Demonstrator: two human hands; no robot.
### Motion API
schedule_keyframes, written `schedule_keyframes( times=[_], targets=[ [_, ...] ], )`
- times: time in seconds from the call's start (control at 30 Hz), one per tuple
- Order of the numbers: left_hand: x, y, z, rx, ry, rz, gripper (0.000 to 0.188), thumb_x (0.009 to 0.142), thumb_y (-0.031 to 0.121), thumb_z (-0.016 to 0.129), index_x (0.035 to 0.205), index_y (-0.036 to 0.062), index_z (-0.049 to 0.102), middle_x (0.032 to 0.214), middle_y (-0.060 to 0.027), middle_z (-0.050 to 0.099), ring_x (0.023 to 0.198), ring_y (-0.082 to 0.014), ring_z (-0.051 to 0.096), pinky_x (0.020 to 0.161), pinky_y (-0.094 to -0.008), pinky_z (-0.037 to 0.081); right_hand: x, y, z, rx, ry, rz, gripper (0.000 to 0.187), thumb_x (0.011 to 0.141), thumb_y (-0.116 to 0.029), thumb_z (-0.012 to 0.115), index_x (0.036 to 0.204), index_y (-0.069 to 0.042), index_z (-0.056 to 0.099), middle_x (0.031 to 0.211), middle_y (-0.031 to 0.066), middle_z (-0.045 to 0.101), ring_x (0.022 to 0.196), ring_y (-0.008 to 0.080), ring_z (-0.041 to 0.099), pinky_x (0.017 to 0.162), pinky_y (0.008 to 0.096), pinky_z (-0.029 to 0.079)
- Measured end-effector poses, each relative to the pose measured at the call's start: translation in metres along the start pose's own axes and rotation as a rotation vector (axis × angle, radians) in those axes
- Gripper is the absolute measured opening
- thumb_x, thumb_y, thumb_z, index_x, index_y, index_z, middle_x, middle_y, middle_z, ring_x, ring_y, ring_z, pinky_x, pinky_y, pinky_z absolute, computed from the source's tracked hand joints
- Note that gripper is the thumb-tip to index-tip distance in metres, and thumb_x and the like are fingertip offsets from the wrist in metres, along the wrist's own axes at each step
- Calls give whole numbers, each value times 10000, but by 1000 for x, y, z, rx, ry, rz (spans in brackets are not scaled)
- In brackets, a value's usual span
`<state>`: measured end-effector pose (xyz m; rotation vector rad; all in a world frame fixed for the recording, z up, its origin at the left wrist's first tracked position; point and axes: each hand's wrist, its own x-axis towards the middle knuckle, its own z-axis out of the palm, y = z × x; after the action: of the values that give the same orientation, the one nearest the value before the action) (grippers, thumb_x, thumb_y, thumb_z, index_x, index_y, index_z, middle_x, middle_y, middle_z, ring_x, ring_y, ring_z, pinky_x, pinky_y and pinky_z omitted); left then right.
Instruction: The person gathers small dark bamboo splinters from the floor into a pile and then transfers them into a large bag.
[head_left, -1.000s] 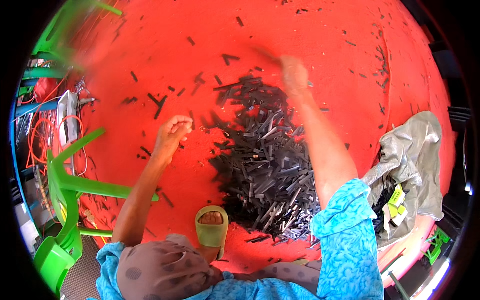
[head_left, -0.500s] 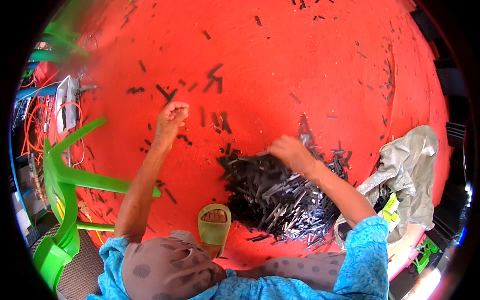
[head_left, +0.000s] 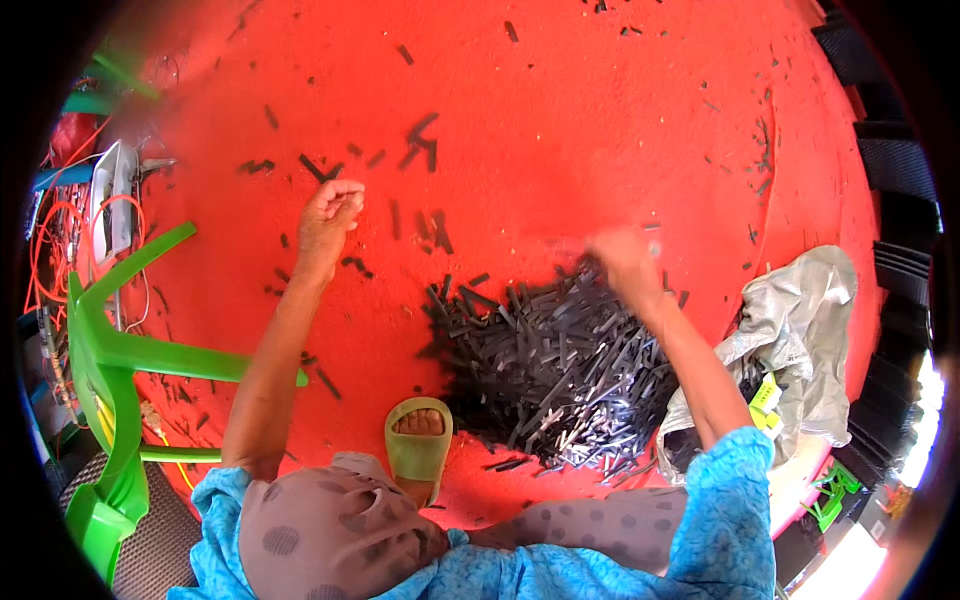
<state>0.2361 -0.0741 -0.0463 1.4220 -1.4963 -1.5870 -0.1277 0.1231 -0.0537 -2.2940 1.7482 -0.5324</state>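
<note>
A heap of short black strips [head_left: 560, 370] lies on the red floor in front of me. Over its far right edge is my right hand [head_left: 630, 265], smeared by motion; its fingers and anything in them cannot be made out. My left hand [head_left: 332, 218] is raised farther left, away from the heap, its fingers curled closed. What they hold, if anything, is hidden. Just beyond its fingertips, a few loose black strips [head_left: 320, 168] show against the floor. More scattered strips [head_left: 424, 142] lie to the right of that hand.
A green plastic chair [head_left: 170, 357] lies at the left, near orange cables [head_left: 60, 235] and a white power strip [head_left: 113, 200]. A grey-white sack [head_left: 815, 320] with a yellow item [head_left: 765, 400] rests at the right. My foot in a green slipper [head_left: 416, 465] is beside the heap.
My right hand has moved right and slightly away from me along the heap's far edge. Strips that jutted out there now sit closer to the heap. My left hand stays curled in nearly the same place.
</note>
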Motion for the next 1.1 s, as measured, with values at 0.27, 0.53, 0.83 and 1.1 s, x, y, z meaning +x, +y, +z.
schedule_keyframes(
  times=[0.27, 0.53, 0.83, 1.1],
  targets=[
    [6, 8, -11, -96, 119, 51, 146, 836, 187, 567, 959, 109, 573, 873, 36, 577, 808, -67, 553, 640, -207, 415, 66, 44, 6, -106, 359, 180, 279, 735, -27, 474, 964, -121, 602, 848, 118, 587, 799, 291, 554, 671, 374, 454],
    [2, 5, -46, -147, 239, -1, 156, 835, 178, 568, 966, 93, 568, 887, 16, 579, 817, -87, 561, 645, -219, 431, 233, -5, 90, -77, 94, 424, 160, 745, -61, 466, 806, -79, 613, 831, 152, 603, 704, 313, 603, 586, 406, 496],
    [17, 22, -60, -212, 308, 76, 150, 823, 151, 579, 958, 85, 575, 897, 9, 592, 814, -97, 571, 645, -225, 440, 179, -112, 102, -21, 76, -245, 75, 706, -107, 519, 769, -95, 557, 778, 52, 520, 791, 231, 500, 659, 337, 450],
    [7, -7, -67, -82, 291, -11, 136, 811, 184, 583, 936, 130, 587, 848, 51, 560, 818, -57, 508, 681, -259, 414, 71, -104, 56, 337, -369, -445, 91, 692, -87, 496, 772, -55, 525, 784, 76, 501, 796, 259, 494, 688, 353, 435]
  ],
)
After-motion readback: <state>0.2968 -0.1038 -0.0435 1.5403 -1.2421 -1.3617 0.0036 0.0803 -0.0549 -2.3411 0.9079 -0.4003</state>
